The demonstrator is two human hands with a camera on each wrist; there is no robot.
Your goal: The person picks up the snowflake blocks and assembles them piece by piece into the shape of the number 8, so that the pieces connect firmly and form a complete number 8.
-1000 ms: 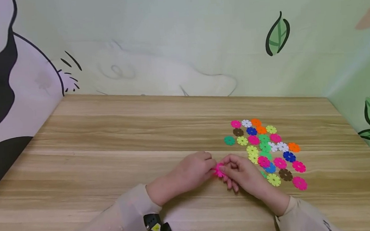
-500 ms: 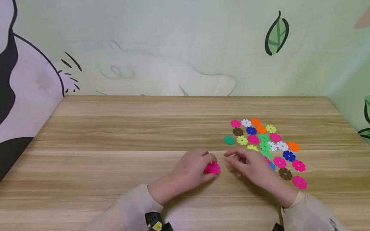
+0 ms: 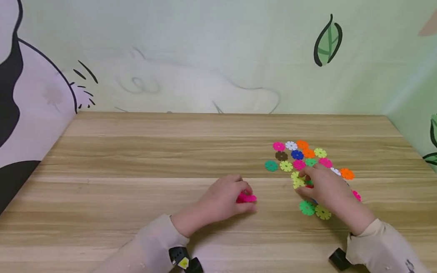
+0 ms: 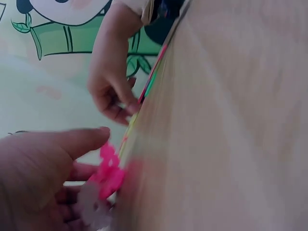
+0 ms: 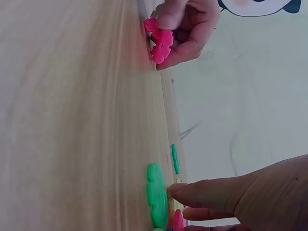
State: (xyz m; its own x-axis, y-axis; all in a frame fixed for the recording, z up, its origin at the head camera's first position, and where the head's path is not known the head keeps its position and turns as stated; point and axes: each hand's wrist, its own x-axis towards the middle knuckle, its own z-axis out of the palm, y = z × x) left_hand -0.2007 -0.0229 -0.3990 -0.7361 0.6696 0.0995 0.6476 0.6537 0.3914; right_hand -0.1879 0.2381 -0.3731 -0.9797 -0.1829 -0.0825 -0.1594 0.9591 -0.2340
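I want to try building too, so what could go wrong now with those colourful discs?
The left hand holds pink discs set at different angles; if they're joined, squeezing could twist them apart.

The right hand is over two yellow discs lying touching or overlapping, so picking up one might drag the other.

A green disc lies close to that hand too, so it could get nudged.
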